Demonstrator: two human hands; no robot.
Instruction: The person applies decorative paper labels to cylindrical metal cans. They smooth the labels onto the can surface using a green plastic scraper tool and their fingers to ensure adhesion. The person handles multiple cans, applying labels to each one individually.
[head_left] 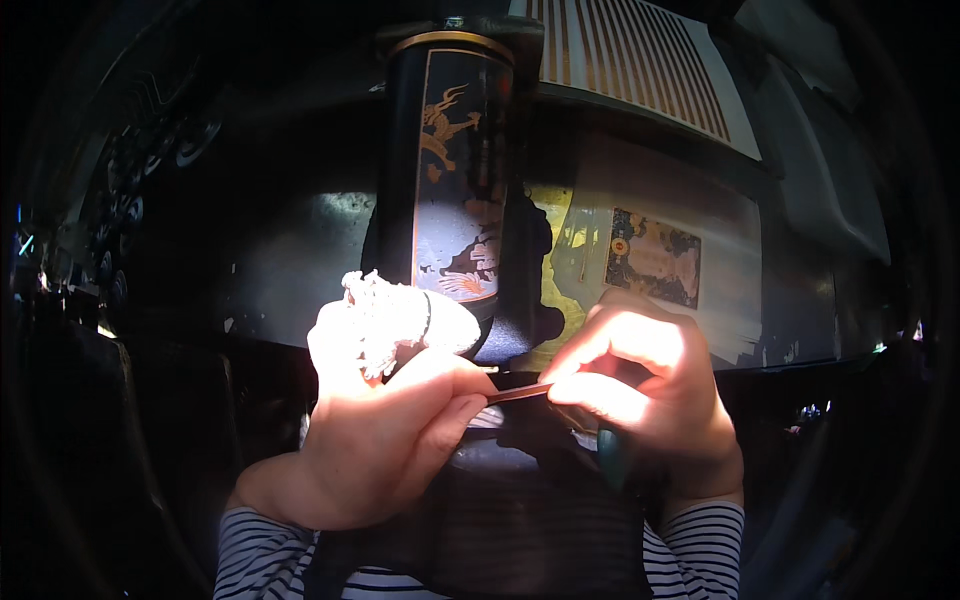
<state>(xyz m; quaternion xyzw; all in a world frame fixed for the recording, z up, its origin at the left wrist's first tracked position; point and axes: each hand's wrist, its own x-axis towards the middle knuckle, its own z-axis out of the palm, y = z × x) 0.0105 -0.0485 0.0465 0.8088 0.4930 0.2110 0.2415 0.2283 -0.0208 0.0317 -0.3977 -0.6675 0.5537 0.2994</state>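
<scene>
Along a dark worktable [285, 270], I have my left hand [370, 440] and right hand [665, 390] pinched closed on a thin brown strip [519, 393], near a white bundle [402, 315].

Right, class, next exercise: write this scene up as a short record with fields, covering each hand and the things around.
Left hand: the left hand pinches one end of a thin brown strip and also holds a white cloth-like bundle with a dark band
Right hand: the right hand pinches the strip's other end
Beyond the hands: black cylinder with gold and orange decoration
To the right: dark patterned picture
Upper right: pale sheet with brown stripes
Light: bright on both hands, surroundings dark
</scene>
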